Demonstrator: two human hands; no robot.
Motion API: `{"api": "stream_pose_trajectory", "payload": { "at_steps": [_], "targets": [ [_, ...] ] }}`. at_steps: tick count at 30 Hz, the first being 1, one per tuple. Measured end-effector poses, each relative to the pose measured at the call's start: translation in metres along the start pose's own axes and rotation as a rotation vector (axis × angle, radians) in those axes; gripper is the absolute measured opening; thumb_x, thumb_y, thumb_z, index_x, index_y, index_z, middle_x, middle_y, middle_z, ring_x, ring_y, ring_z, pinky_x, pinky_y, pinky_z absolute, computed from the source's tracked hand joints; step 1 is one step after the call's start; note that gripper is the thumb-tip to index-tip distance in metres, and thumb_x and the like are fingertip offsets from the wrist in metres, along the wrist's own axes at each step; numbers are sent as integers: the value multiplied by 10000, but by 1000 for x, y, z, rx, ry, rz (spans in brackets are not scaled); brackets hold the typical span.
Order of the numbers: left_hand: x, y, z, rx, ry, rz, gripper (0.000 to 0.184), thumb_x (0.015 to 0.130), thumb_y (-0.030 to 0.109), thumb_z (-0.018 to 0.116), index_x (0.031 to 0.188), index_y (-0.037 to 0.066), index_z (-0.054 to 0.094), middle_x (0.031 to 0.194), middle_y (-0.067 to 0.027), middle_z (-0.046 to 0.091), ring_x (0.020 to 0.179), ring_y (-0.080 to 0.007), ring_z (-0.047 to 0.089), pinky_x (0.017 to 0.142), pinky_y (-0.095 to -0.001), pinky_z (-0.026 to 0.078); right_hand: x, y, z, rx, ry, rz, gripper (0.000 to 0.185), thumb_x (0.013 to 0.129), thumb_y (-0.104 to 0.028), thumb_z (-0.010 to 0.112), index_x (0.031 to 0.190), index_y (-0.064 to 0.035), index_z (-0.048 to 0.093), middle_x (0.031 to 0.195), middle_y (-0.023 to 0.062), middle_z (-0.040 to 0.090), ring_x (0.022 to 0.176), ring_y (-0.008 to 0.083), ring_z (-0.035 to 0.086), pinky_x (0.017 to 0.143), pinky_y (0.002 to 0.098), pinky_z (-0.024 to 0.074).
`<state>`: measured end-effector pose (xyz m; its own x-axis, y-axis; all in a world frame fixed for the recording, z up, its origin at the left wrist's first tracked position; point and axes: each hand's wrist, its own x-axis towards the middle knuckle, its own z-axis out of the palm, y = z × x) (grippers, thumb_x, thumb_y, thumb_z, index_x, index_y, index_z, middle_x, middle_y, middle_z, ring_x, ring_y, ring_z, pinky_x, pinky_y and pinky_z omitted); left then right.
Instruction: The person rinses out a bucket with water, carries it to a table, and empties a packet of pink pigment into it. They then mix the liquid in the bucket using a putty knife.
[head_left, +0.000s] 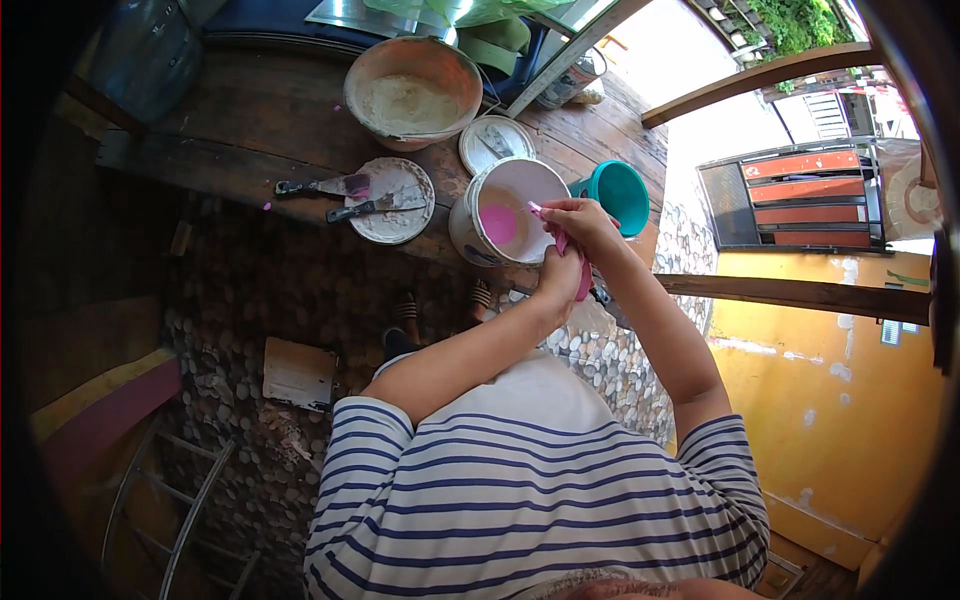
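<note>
Our left hand [563, 273] and right hand [588, 222] clamp a pink, perhaps plastic bag [584, 283]. It's near the wooden bench [255, 112]'s front edge.

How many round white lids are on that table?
2 in view. One lid lies left of the white bucket, under two scrapers; the other lid sits behind that bucket, which partly hides it. More could be hidden.

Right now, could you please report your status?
Left hand gripping pink item; right hand pinching its end. White bucket beside hands, pink material inside. Teal bucket adjacent.
</note>
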<state>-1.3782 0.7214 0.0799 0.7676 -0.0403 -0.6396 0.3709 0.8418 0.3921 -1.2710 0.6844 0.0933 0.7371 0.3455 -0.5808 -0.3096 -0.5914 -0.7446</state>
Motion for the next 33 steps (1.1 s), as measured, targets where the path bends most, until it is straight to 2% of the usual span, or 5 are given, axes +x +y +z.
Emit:
{"api": "stream_pose_trajectory", "payload": {
  "at_steps": [12, 20, 24, 31, 33],
  "targets": [
    [2, 4, 1, -4, -13, 27, 276, 1048, 364, 411, 1030, 111, 518, 779, -29, 573, 582, -152, 577, 490, -308, 462, 1, -7, 3, -75, 24, 39, 275, 840, -185, 792, 943, 54, 703, 786, 86, 690, 630, 115, 622, 504, 263, 501],
    [4, 2, 1, -48, 8, -14, 242, 1046, 329, 407, 1049, 112, 517, 773, -22, 588, 594, -141, 576, 505, -302, 464, 14, 8, 4, -167, 15, -55, 199, 825, -138, 744, 903, 42, 713, 753, 72, 697, 656, 106, 638, 591, 268, 514],
    [3, 3, 0, -105, -27, -2, 234, 1019, 290, 481, 1091, 68, 466, 818, -50, 592, 608, -145, 564, 515, -312, 469, 13, 10, 4, -206, 9, -71, 181, 827, -126, 714, 923, 28, 711, 765, 72, 707, 674, 117, 664, 619, 276, 530],
    [-3, 7, 3, -103, -1, -7, 194, 1016, 253, 478, 1071, 68, 496, 806, -43, 604, 607, -140, 567, 518, -307, 470, 10, 12, 4, -171, -10, -138, 242, 826, -124, 713, 1024, 12, 681, 817, 108, 724, 719, 146, 705, 667, 281, 549],
    [-2, 6, 1, -34, 7, -41, 187, 1020, 255, 430, 1126, 118, 500, 800, -30, 612, 610, -138, 586, 496, -300, 453, 10, 14, 4, -155, -17, -137, 268, 817, -128, 729, 1036, 16, 675, 835, 116, 726, 725, 149, 705, 675, 286, 550]
  ]
}}
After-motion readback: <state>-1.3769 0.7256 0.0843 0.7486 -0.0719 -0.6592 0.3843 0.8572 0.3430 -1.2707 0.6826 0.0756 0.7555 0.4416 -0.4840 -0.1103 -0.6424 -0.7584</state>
